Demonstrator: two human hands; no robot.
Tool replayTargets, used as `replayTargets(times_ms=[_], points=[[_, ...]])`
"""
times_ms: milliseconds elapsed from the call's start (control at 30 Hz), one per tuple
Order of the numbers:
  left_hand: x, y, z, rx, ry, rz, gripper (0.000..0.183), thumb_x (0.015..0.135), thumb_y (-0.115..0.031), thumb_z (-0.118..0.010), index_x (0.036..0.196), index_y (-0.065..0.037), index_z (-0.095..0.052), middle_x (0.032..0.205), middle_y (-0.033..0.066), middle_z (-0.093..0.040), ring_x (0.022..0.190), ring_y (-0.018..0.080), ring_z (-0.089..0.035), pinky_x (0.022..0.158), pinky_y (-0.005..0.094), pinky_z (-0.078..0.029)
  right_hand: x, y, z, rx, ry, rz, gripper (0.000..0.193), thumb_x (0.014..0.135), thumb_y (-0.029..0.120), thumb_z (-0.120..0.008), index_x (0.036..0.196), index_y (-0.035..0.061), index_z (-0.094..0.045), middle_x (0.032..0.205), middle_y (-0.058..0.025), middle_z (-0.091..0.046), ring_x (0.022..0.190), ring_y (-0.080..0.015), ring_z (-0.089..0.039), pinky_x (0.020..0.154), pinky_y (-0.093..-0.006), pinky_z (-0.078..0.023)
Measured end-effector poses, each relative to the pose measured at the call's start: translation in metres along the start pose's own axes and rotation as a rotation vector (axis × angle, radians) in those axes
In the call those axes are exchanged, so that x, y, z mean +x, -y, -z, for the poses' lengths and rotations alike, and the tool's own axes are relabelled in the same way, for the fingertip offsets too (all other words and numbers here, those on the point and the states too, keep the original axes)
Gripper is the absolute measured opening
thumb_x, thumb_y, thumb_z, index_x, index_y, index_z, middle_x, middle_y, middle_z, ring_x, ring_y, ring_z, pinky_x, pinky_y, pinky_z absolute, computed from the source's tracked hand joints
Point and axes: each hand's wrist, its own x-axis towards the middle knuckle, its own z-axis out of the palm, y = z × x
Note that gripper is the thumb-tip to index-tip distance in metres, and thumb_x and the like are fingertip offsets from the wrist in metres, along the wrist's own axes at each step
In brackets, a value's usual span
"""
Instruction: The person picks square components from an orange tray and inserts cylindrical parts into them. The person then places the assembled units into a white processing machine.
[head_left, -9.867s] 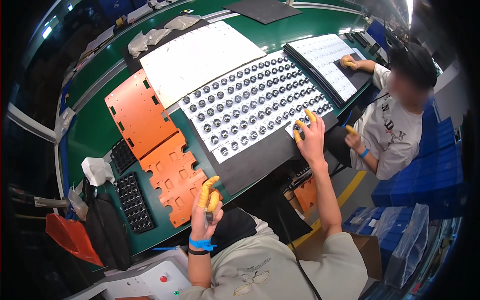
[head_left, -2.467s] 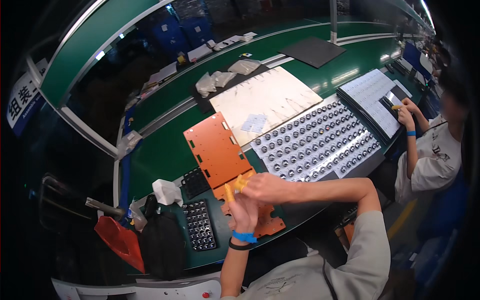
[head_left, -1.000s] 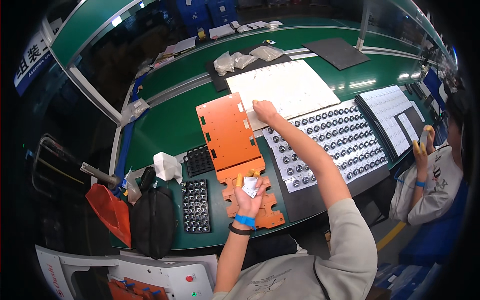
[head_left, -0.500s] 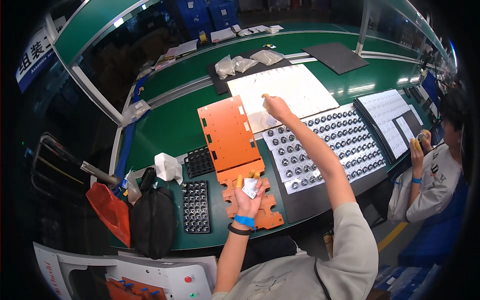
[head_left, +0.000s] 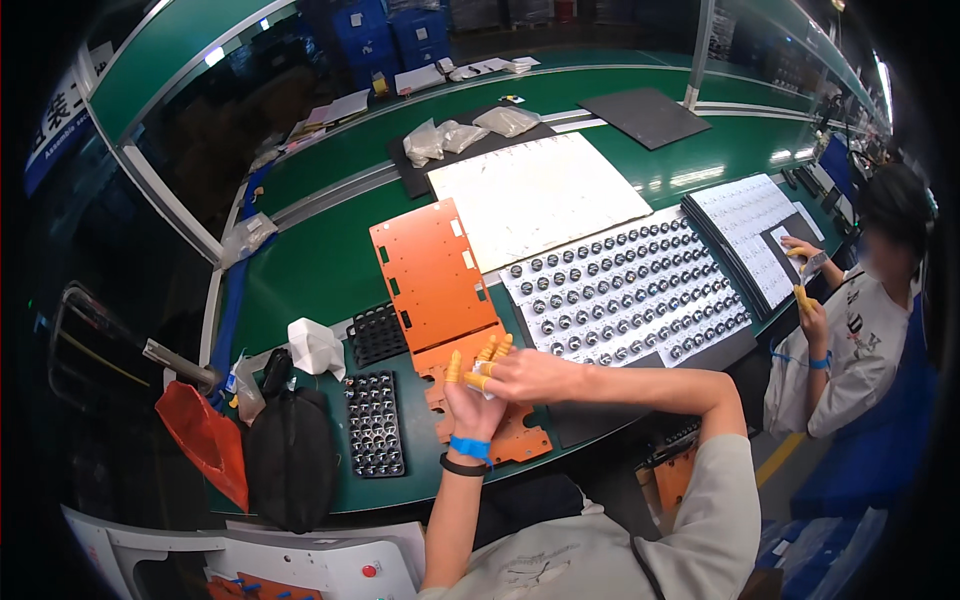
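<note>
Hands are met over the orange plate point(head_left: 480, 425) at the desk point(head_left: 300, 280) front edge. Left hand point(head_left: 468, 400) is raised palm-up, fingers apart, yellow finger cots on the tips. Right hand point(head_left: 520, 375) is laid against it from the right, fingertips pinched on a small white part point(head_left: 483, 368) at the left palm. Black tray point(head_left: 375, 425) sits just left of left hand; silver-part tray point(head_left: 620, 295) beyond right hand.

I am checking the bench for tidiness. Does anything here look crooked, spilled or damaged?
Nothing stands out. The orange plates lie flat, the round parts sit in even rows on the white tray, and both hands, left and right, meet over a small white piece.
</note>
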Motion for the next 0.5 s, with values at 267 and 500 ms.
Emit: replayTargets(times_ms=[267, 500], points=[[0.007, -0.001, 0.035, -0.017, -0.075, -0.013, 0.046, 0.102, -0.041, -0.042, 0.127, -0.006, -0.057, 0.124, 0.012, -0.063, 0.118, 0.0304, -0.058, 0.105, 0.0442, -0.045, 0.006, 0.008, 0.006, -0.024, -0.146, -0.194, 0.033, 0.082, 0.023, -0.066, 0.103, -0.0025, -0.059, 0.088, -0.0166, -0.063, 0.089, -0.0336, -0.064, 0.076, -0.0448, -0.052], [0.001, -0.006, 0.028, 0.068, -0.153, 0.103, 0.038, 0.1, -0.039, -0.05, 0.117, -0.005, -0.058, 0.107, 0.0118, -0.063, 0.091, 0.0256, -0.06, 0.077, 0.0386, -0.055, 0.027, -0.073, 0.007, -0.005, -0.444, -0.398, 0.027, 0.087, 0.032, -0.069, 0.096, 0.0065, -0.069, 0.075, -0.0138, -0.065, 0.074, -0.0342, -0.064, 0.068, -0.046, -0.051]])
